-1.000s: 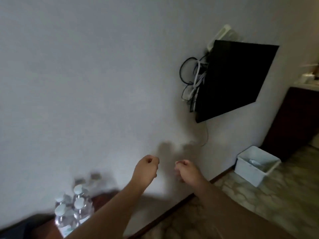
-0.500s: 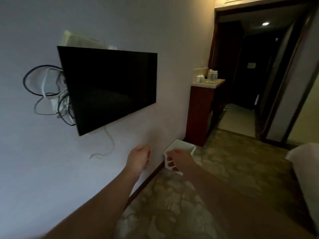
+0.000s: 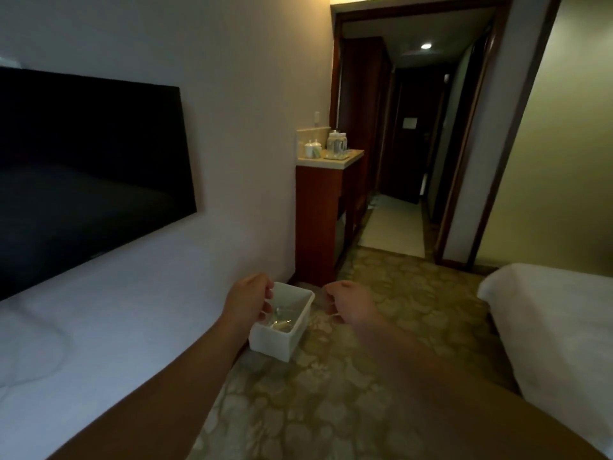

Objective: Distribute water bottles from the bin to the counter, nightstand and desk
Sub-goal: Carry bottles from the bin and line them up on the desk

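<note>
A white plastic bin (image 3: 272, 342) stands on the patterned carpet against the wall, straight ahead. Something clear, apparently a water bottle (image 3: 280, 322), lies at its bottom. My left hand (image 3: 250, 302) hangs in front of the bin's near left rim, fingers loosely curled and holding nothing. My right hand (image 3: 350, 305) is just right of the bin, also loosely curled and without anything in it. Beyond the bin, a wooden cabinet carries the light counter (image 3: 345, 161).
White cups (image 3: 313, 149) and clear glassware on a tray (image 3: 336, 147) sit on the counter. A dark TV (image 3: 89, 174) hangs on the left wall. A white bed corner (image 3: 547, 310) juts in at the right. A doorway opens onto a dim hallway (image 3: 398, 207).
My view has swung right, away from the bottles on the dark wooden surface and past the TV, toward the bin and doorway. The bin now sits between my hands.
</note>
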Motion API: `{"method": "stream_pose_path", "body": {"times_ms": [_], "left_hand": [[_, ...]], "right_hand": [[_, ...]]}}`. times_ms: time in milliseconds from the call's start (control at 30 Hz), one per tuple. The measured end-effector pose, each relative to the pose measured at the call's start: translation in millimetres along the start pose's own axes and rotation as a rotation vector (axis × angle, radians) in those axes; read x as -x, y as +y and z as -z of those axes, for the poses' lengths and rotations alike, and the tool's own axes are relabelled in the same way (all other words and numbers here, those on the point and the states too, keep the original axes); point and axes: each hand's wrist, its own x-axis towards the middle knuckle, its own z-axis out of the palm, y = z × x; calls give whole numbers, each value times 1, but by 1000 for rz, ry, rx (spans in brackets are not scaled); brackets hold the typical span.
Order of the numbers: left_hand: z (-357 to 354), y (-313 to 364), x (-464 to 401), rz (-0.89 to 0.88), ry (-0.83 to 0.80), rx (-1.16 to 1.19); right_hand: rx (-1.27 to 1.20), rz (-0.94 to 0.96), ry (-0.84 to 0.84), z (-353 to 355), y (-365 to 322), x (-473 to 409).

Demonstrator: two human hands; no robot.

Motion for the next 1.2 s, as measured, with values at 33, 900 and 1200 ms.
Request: {"method": "stream_pose_path", "body": {"times_ms": [33, 900, 1200], "left_hand": [[-11, 2, -27, -11, -1, 10], [-211, 59, -551, 25, 225, 44], [-201, -17, -711, 134, 394, 143]], "right_hand": [[1, 12, 5, 3, -6, -26], [92, -57, -325, -7, -85, -639], [229, -46, -528, -115, -45, -815]]}}
